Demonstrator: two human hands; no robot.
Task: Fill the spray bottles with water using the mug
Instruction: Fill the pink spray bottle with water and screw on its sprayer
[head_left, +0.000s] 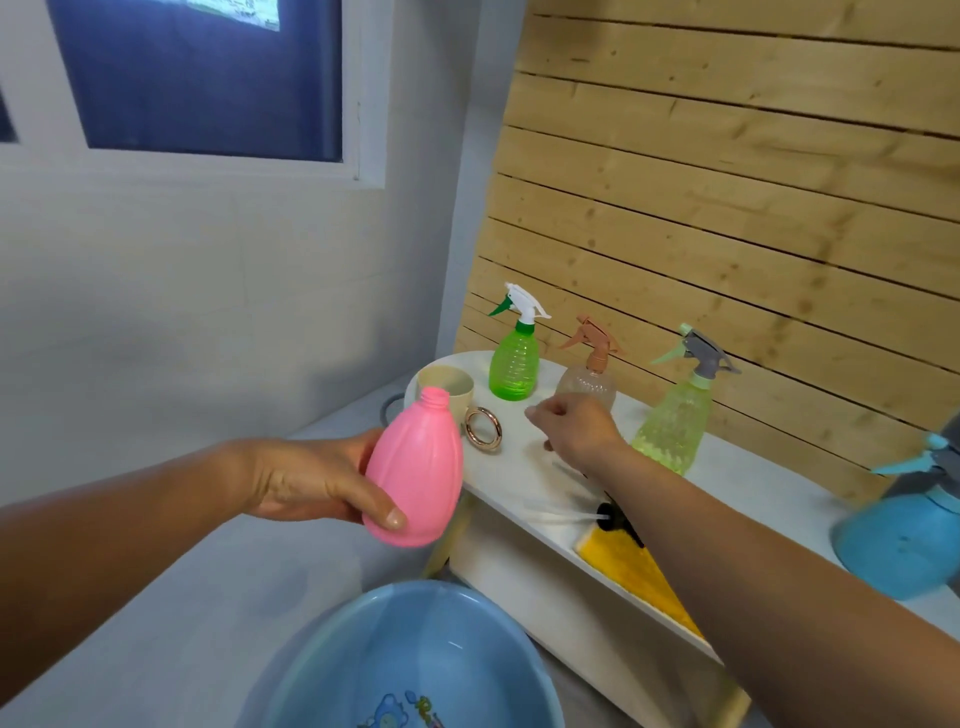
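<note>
My left hand (311, 483) grips a pink spray bottle (415, 473) round its lower body, held upright above the floor, with its neck open and no spray head on it. The beige mug (447, 384) stands at the left end of the white table (509, 467). My right hand (571, 431) hovers over the table in front of a clear bottle with a brown sprayer (589, 382); its fingers hang loosely curled with nothing visible in them. A loose spray head with a black cap and white tube (605, 514) lies on the table under my right forearm.
A green spray bottle (514, 364), a yellow-green one (672, 423) and a blue one (904, 540) stand on the table against the wooden slat wall. A gold ring (483, 423) touches the mug. A yellow cloth (634, 571) lies at the table edge. A blue basin (363, 654) sits on the floor below.
</note>
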